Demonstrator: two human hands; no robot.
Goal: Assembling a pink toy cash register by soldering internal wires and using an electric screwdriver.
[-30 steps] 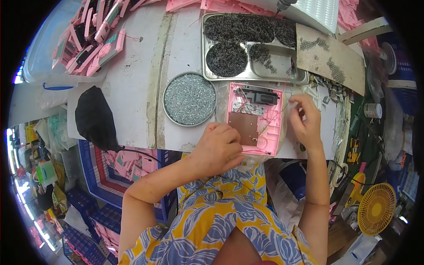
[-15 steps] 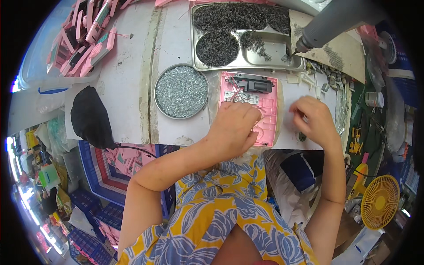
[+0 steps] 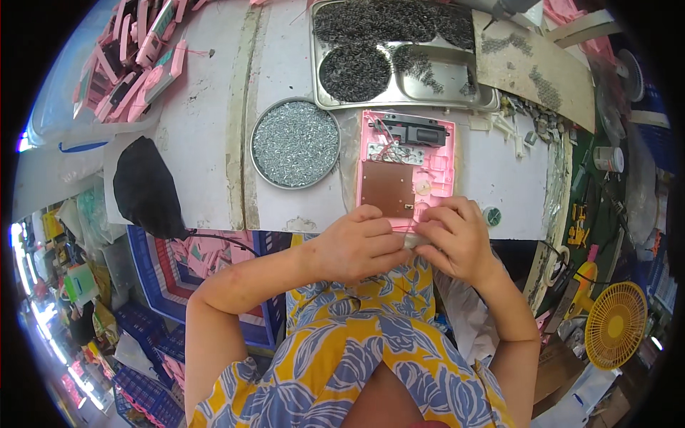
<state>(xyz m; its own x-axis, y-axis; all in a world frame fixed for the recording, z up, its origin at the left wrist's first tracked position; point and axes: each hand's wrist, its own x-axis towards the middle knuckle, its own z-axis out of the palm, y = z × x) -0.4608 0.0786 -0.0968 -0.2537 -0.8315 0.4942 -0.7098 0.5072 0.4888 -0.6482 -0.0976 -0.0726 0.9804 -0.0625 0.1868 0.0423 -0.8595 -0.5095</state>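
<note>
Both my hands have come together since a moment ago: then my right hand [image 3: 457, 239] sat apart at the right edge of the pink casing [image 3: 407, 167] and my left hand [image 3: 360, 242] lay over its lower half; now they meet at its near edge, at about 6 o'clock from the brown circuit board [image 3: 387, 189]. The whole bench has also slid lower in my view, so my head has tipped.

My fingertips [image 3: 399, 239] are pinched narrow around a small pale part [image 3: 412, 242] between them; I cannot tell quite what it is, since my knuckles hide most of it. Thin wires run from it up toward the board.

The casing lies open and flat on the white table [image 3: 207, 143], with the round dish of screws [image 3: 295, 143] at its 9 o'clock and the steel tray of dark parts [image 3: 442, 75] at its 12 o'clock, touching its far end.

I judge the casing light, stiff, thin plastic, best held by its outer edges. The board and wires look fragile, so I would keep off the solder side and not tug the leads. The small part feels likely to slip.
</note>
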